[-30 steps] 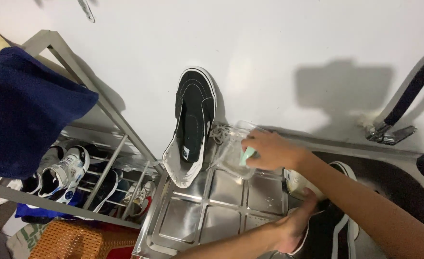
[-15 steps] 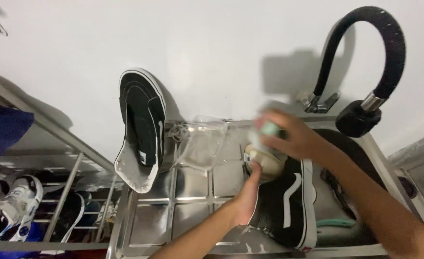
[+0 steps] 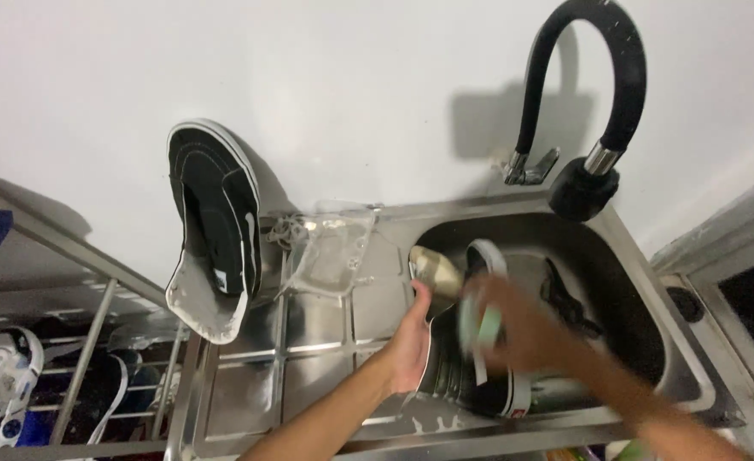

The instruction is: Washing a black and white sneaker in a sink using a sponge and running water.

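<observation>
Head view — only one camera, looking down on a steel sink (image 3: 650,282) with a ribbed draining surface (image 3: 308,358) to its left.

Left hand (image 3: 411,341) — fingers curled round the near side of a black shoe (image 3: 471,376) with a white sole, gripping it. It holds the shoe tilted over the rim between basin and drainer, opening turned up, apparently to steady it so the inside is reachable.

Right hand (image 3: 522,333) — blurred with motion, closed on a pale green brush (image 3: 486,329), pressed at the shoe's opening. Exact finger positions cannot be told through the blur. The forearm crosses the basin from the lower right.

A tan patch (image 3: 435,269) shows at the shoe's far end, just above the left thumb — insole or cloth, cannot tell which.

Second shoe (image 3: 215,230), the same kind — propped on end against the white wall (image 3: 308,85) at the back of the drainer, sole to the wall, opening facing out. Placed so, it looks set to drip onto the drainer.

Clear plastic bag (image 3: 330,252) lies crumpled just beside that shoe, between it and the basin, with a tangle of pale laces (image 3: 281,229) touching its left edge.

Black hose tap (image 3: 624,94) arches over the basin's back corner, head pointing down; no water visible.

Left of the sink — a metal rack (image 3: 78,341) holding sneakers (image 3: 1,376), well apart from the hands.
</observation>
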